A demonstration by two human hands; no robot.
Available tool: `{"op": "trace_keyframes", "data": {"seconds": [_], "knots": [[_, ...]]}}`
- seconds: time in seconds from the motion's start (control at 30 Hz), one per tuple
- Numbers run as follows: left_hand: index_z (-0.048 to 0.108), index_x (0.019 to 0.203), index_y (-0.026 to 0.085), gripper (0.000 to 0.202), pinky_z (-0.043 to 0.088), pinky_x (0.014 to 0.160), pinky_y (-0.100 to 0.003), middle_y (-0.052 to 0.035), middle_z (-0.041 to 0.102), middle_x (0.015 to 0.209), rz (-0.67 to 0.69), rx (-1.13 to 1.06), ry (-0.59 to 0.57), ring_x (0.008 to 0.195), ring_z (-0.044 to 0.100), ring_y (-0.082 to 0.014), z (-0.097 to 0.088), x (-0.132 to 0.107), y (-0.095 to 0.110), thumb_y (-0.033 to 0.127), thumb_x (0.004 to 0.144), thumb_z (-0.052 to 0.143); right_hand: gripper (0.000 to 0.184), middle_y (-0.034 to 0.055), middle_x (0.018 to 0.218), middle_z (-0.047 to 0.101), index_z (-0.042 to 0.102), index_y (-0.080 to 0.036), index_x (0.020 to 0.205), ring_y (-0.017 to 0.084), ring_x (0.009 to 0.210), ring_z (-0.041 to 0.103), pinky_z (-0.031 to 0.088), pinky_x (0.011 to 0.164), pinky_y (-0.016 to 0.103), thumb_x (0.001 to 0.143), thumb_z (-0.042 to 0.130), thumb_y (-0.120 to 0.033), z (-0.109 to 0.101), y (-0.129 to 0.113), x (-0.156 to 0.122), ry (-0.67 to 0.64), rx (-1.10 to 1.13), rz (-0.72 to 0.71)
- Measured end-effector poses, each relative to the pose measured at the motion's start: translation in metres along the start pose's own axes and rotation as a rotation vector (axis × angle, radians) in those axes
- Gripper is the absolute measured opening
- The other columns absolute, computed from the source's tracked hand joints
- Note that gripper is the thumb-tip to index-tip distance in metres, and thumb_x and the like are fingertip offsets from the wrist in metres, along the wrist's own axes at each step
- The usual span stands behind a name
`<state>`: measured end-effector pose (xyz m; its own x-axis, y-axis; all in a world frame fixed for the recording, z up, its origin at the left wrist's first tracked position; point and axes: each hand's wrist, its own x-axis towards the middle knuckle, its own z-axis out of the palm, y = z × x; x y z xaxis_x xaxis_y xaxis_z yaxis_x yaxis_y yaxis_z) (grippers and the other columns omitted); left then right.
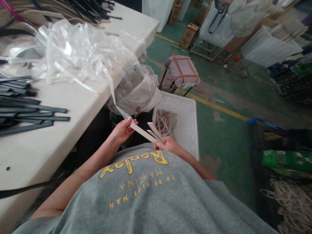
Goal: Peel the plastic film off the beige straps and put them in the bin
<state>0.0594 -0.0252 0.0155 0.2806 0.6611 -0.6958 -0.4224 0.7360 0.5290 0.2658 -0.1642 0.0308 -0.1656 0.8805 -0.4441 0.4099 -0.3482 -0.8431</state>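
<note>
Only the head view to go on here. The person's right hand (169, 145) is closed around the lower ends of a few pale strips (144, 133), which fan out over the lap, just in front of the shirt. The left hand (123, 130) pinches the far end of the longest one, together with a ribbon of clear film (112, 92) that trails up to a messy film heap (80, 48) on the table (60, 143). Can't tell if the film wraps that strip or is just caught in the same pinch.

Biggest worry, imo: that ribbon runs into a tangle, so a hard tug could drag the whole lot over the edge, or tear the film. The dark strips (31, 113) sit close to it and might get snagged too. The loose ends in the right hand are splayed, so if that grip slackens, one could slip out and maybe land in the white bin (188, 123) just beyond, among the pale straps (164, 123) in there
</note>
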Motion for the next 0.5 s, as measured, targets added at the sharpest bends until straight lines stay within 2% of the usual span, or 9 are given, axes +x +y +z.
{"op": "trace_keyframes", "data": {"seconds": [0.33,0.5], "knots": [[0.063,0.082,0.014,0.010,0.061,0.071,-0.025,-0.0034,0.073,0.076,0.002,0.001,-0.047,0.068,0.072,-0.0132,-0.005,0.000,-0.004,0.015,0.088,0.070,0.040,0.0044,0.070,0.069,0.068,-0.013,0.075,0.012,0.060,0.056,0.043,0.061,0.023,0.092,0.054,-0.046,0.001,0.003,0.000,0.051,0.021,0.063],[0.065,0.082,0.013,0.011,0.060,0.072,-0.026,-0.0054,0.074,0.080,-0.056,0.031,-0.108,0.069,0.072,-0.0144,-0.001,-0.004,-0.023,0.013,0.082,0.076,0.043,0.0047,0.066,0.068,0.066,-0.015,0.075,0.012,0.053,0.055,0.042,0.054,0.023,0.092,0.053,-0.053,0.012,0.003,0.013,0.068,0.070,0.069]]}}
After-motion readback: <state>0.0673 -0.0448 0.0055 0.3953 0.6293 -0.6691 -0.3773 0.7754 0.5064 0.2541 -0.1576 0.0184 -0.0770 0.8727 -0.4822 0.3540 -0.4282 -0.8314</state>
